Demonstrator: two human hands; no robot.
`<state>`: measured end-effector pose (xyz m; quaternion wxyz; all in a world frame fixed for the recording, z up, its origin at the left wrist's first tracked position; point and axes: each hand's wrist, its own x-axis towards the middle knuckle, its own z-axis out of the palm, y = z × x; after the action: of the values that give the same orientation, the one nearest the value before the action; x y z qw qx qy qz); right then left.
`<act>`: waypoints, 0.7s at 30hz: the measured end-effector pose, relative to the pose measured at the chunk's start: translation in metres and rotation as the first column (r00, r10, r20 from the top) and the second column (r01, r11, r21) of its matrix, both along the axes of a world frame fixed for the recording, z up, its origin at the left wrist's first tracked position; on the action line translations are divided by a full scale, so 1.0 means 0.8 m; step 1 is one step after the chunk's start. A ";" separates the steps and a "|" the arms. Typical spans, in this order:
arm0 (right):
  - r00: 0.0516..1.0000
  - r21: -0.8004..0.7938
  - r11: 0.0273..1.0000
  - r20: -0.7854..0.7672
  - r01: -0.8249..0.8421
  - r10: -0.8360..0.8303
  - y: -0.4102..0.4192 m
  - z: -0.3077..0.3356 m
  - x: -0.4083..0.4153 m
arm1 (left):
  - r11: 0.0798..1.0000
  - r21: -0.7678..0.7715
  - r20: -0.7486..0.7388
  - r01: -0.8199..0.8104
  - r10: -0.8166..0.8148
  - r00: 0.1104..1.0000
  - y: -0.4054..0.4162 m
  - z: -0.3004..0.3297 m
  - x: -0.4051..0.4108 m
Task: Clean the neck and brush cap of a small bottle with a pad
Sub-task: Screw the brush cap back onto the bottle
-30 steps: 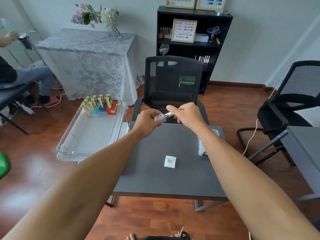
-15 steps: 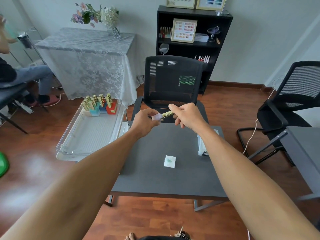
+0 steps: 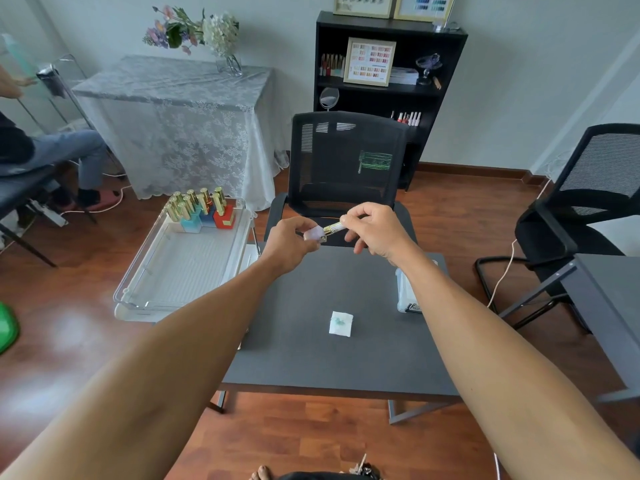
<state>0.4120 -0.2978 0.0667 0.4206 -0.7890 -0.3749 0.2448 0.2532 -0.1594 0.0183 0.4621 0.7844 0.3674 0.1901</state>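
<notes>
My left hand (image 3: 291,242) grips a small pale lilac bottle (image 3: 314,233) above the far edge of the dark table (image 3: 311,358). My right hand (image 3: 374,230) pinches the gold brush cap (image 3: 333,229), which sits tilted against the bottle's neck. Whether the cap is screwed on or only resting there is unclear. A white square pad (image 3: 341,323) with a green stain lies flat on the table, nearer to me than both hands and untouched.
A clear tray (image 3: 166,278) stands left of the table, with several gold-capped bottles (image 3: 201,209) at its far end. A clear packet (image 3: 407,292) lies at the table's right side. A black mesh chair (image 3: 346,168) faces me; another chair and desk stand right.
My right hand has lifted slightly and tilted the gold cap upward to the right. The bottle in my left hand has hardly moved.
</notes>
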 end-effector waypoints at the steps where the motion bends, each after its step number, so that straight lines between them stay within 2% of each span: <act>1: 0.999 0.015 1.000 -0.029 -0.018 0.019 -0.001 0.001 0.001 | 1.000 0.001 -0.005 0.000 0.000 1.000 0.000 0.000 0.000; 4: 0.998 0.045 0.997 -0.018 -0.065 0.066 0.000 -0.001 0.001 | 1.000 0.006 -0.015 0.004 -0.004 1.000 0.000 0.001 -0.001; 11: 0.997 -0.032 0.999 0.079 0.005 -0.002 0.004 -0.006 0.002 | 1.000 0.014 -0.007 0.005 -0.005 1.000 0.001 0.002 0.000; 16: 0.996 0.035 0.996 0.007 -0.084 0.083 0.002 -0.004 0.003 | 1.000 0.008 -0.015 -0.007 0.007 1.000 0.004 -0.001 -0.001; 21: 0.995 0.007 0.997 0.063 -0.073 0.072 0.004 -0.009 0.002 | 1.000 0.001 -0.015 -0.007 0.007 1.000 0.003 -0.001 -0.002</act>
<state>0.4137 -0.2945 0.0598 0.4031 -0.7803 -0.4174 0.2333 0.2512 -0.1572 0.0171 0.4583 0.7848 0.3736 0.1858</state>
